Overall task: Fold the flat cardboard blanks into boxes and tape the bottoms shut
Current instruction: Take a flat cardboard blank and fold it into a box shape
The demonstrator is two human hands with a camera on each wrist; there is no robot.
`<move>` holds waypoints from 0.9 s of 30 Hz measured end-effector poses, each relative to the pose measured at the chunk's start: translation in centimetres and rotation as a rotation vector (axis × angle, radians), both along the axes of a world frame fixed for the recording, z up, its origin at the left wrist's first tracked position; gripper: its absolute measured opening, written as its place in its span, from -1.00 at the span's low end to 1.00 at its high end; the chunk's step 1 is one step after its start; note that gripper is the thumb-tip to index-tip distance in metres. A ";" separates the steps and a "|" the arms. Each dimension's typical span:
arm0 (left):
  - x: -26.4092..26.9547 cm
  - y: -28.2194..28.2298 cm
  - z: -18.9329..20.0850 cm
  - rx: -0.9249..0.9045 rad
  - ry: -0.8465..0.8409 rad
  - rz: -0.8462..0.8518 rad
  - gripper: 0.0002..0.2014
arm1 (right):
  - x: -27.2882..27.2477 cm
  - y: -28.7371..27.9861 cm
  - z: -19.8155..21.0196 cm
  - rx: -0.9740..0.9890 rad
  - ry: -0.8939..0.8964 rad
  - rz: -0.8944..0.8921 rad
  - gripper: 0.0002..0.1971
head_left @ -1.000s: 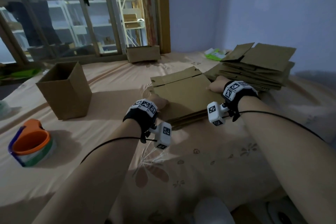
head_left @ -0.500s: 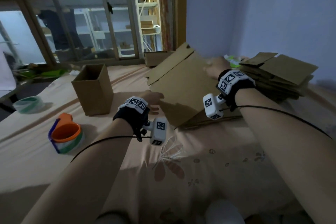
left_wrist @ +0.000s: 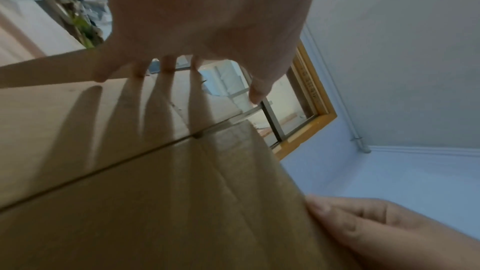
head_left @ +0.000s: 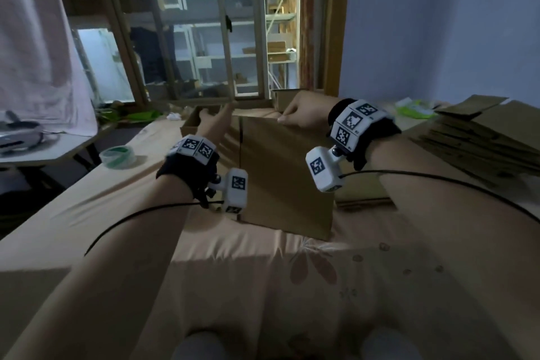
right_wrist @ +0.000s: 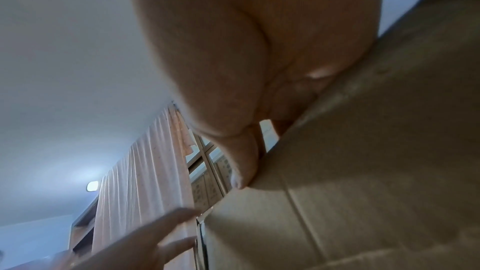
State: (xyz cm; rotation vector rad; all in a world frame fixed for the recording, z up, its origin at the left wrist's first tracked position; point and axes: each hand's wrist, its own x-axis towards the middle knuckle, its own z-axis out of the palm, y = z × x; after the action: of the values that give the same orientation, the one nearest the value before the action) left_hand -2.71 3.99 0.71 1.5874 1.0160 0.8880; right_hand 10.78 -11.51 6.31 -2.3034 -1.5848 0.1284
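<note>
We hold 1 blank [head_left: 287, 172] upright: right hand [head_left: 304, 110] pinches its top edge; left hand [head_left: 214, 123], fingers straight, touches it.

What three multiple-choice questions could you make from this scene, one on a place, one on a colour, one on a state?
1. Where does the stack of flat brown cardboard blanks lie?
A. at the person's right
B. on the floor
C. under the side table

2. What colour marks the clear roll of tape at the bed's left edge?
A. red
B. green
C. yellow

3. How is the brown cardboard blank being worked on?
A. lying flat
B. standing on edge
C. taped shut

Key: 1 A, the stack sits beyond the right hand. 2 B, green bands show on the roll. 3 B, it stands on the bed; the right hand pinches its top edge and the left hand has straight fingers at its upper left.
</note>
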 end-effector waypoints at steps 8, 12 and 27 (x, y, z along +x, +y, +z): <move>-1.6 -1.1 0.1 -0.071 -0.041 -0.004 -0.24 | 0.2 -1.7 3.0 -0.298 -0.025 -0.068 -0.66; -2.3 -0.8 0.4 -0.068 -0.021 -0.032 -0.29 | 1.0 -1.3 3.4 -0.397 0.083 -0.072 -0.62; -4.3 0.2 0.0 -0.166 -0.074 -0.232 -0.81 | 1.7 0.3 1.1 -0.062 0.076 -0.193 -0.67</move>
State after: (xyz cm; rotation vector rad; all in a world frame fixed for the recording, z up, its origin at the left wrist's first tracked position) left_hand -6.96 4.17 0.76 1.4860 0.8127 0.6804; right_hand 12.51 -11.19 7.40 -2.4531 -1.3315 0.2172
